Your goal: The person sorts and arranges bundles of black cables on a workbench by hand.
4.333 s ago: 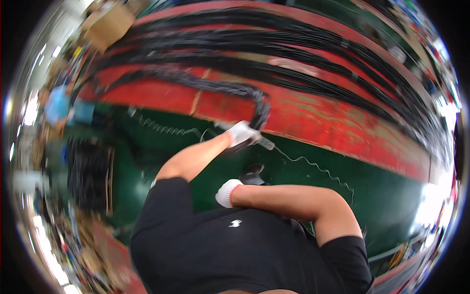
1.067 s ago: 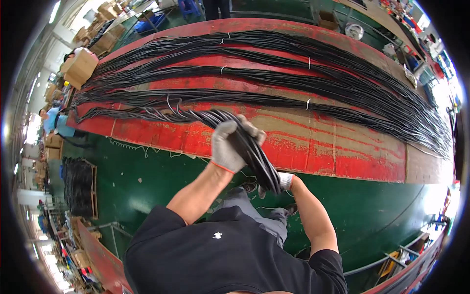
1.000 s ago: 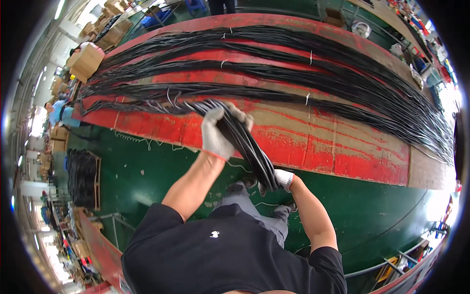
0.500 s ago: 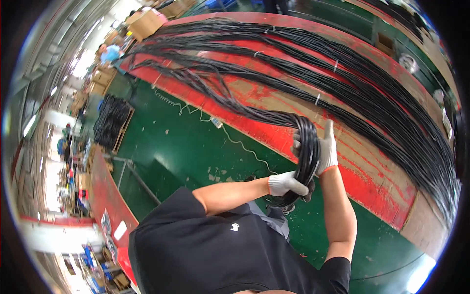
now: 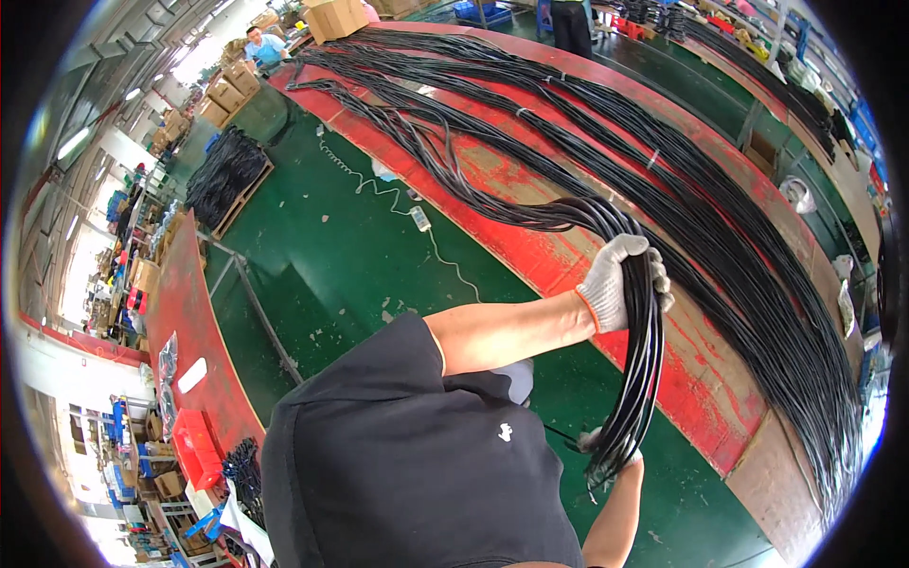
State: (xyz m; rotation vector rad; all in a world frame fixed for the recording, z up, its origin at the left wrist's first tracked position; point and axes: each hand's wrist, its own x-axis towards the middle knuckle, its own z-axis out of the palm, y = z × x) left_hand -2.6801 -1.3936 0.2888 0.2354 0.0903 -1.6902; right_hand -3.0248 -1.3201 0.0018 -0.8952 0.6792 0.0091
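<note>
Both my hands wear white knitted gloves with orange cuffs. My left hand (image 5: 611,279) is wrapped round a thick bundle of black cables (image 5: 644,355) at the table's near edge, thumb on top. From there the bundle hangs down over the edge toward me. Close to its loose lower end, my right hand (image 5: 632,458) is closed round it, mostly hidden behind the strands; a few gloved fingertips show on the left side. Beyond my left hand the same bundle runs back along the red table (image 5: 705,417) to the far left.
More long black cable bundles (image 5: 729,227), tied with pale bands, lie along the table. A cardboard box (image 5: 333,19) stands at its far end, near a person in light blue (image 5: 265,47). A white device with a coiled cord (image 5: 419,219) hangs beside the edge. A cable-stacked pallet (image 5: 227,175) sits left.
My left hand has moved up and right along the bundle to the bend. My right hand has slid down toward the cable ends, and the bundle hangs straighter. The view has shifted.
</note>
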